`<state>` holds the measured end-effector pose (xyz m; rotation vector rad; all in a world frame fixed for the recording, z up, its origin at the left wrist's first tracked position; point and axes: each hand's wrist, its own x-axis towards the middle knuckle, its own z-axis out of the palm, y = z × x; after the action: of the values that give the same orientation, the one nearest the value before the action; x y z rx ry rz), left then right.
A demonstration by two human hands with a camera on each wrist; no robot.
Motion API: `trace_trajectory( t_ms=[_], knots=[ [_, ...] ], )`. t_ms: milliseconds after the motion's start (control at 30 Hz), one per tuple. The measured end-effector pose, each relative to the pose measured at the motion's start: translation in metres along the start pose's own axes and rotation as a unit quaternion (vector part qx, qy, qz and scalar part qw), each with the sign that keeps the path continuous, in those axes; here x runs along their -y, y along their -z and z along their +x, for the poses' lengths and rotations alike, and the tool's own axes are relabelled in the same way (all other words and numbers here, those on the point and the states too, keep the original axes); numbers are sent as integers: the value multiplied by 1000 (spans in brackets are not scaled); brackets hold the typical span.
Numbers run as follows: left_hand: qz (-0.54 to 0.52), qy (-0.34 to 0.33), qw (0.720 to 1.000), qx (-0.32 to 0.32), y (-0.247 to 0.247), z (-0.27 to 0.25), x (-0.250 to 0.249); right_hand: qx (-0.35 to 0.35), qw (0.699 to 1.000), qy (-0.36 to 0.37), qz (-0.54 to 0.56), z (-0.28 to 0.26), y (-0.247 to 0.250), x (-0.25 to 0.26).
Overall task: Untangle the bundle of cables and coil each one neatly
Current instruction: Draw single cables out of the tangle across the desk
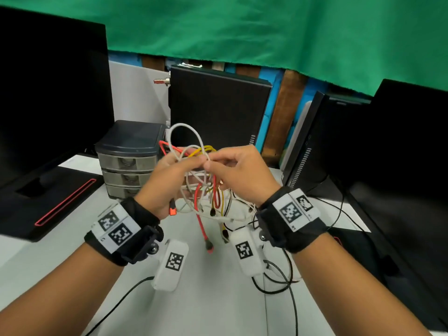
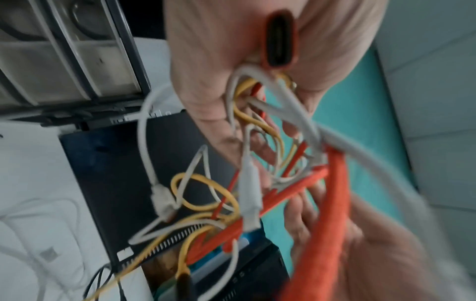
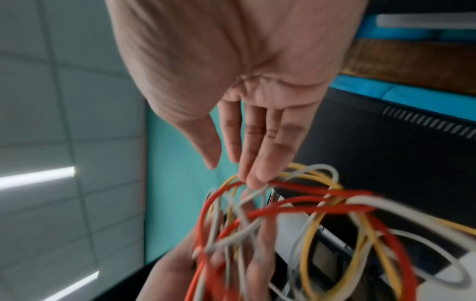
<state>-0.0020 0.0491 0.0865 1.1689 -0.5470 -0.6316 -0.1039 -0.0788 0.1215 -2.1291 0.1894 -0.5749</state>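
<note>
I am sitting at a white desk (image 1: 206, 299), with a black upright computer case (image 1: 218, 105) behind and a small grey plastic drawer unit with three clear drawers (image 1: 128, 161) to the left, and I am lifting the tangled bundle of thin white, red and yellow cables (image 1: 203, 185) clear of the desk so the loose ends are hanging free and showing me which strand runs where. My left hand (image 1: 167, 183) is curling around the thick of the knot, acting as the anchor, with an orange-shelled plug (image 2: 280, 38) poking out beside the palm. My right hand (image 1: 242, 175) is meeting it at the top: in the head view thumb and forefinger are pinching at a strand, while the other fingers (image 3: 260, 160) are lying nearly straight against the red and yellow loops. I judge I am picking out one cable to draw free; none is coiled yet.
</note>
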Motion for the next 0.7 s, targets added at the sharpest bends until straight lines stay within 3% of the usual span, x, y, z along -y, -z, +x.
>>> trace_trajectory(
  t_ms=[67, 133, 200, 267, 367, 533, 700],
  knots=[
    [-24, -10, 1000, 0, 8, 1, -10, -8, 995, -28, 100, 0, 11, -1],
    [-47, -25, 998, 18, 15, 0, -19, -74, 984, -58, 153, 1, 26, -5],
    [-68, -29, 996, 43, 22, 0, -26, -128, 979, -82, 136, 3, 36, -13],
    [-96, -28, 994, 52, 26, -1, -31, -137, 981, -94, 104, 5, 39, -24],
    [-127, -28, 990, 60, 32, 0, -31, -103, 989, -91, 60, 6, 35, -36],
    [-151, -20, 987, 55, 39, 5, -26, 28, 993, -88, 71, 5, 22, -37],
    [-176, -8, 983, 56, 48, 10, -24, 75, 990, -86, 88, 3, 28, -27]
  ],
)
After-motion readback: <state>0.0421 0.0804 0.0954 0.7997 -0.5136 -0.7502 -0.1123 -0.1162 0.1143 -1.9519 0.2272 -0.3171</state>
